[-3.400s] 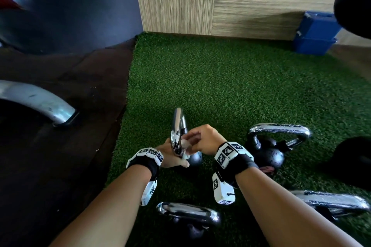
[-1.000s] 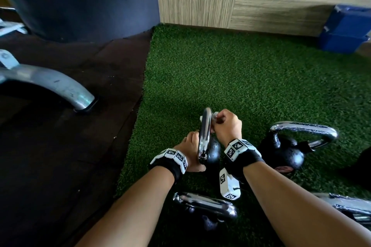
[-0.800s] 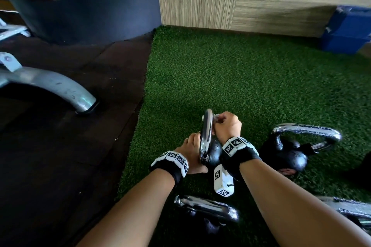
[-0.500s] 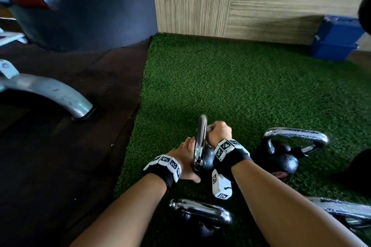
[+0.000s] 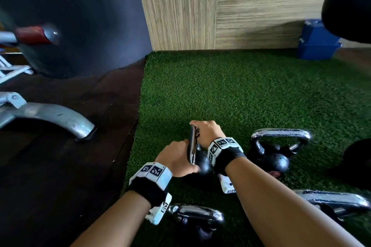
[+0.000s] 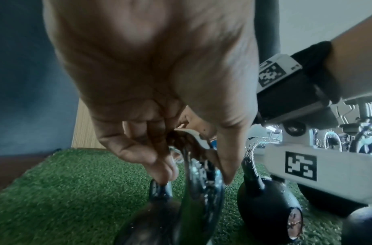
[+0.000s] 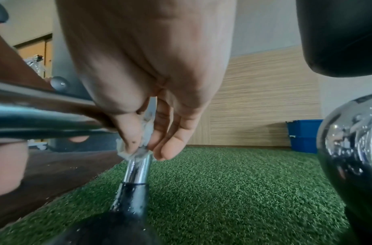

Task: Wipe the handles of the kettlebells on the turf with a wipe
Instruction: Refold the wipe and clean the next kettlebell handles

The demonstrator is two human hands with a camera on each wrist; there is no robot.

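Observation:
A black kettlebell (image 5: 200, 161) with a chrome handle (image 5: 193, 146) stands on the green turf (image 5: 230, 90) between my hands. My left hand (image 5: 180, 156) grips the near side of the handle, with fingers and thumb curled round it in the left wrist view (image 6: 193, 174). My right hand (image 5: 200, 128) is at the far end of the handle. In the right wrist view it (image 7: 140, 147) pinches a crumpled white wipe (image 7: 143, 150) against the handle's chrome leg (image 7: 138, 167), just above the black body.
Three more chrome-handled kettlebells sit on the turf: one to the right (image 5: 281, 134), one by my left forearm (image 5: 196, 214), one at the lower right (image 5: 331, 200). A metal machine foot (image 5: 60, 118) rests on the dark floor at left. Blue boxes (image 5: 317, 44) stand by the wall.
My right hand has slid the wipe along the handle from its near part to its far end. The left hand keeps its hold on the near side.

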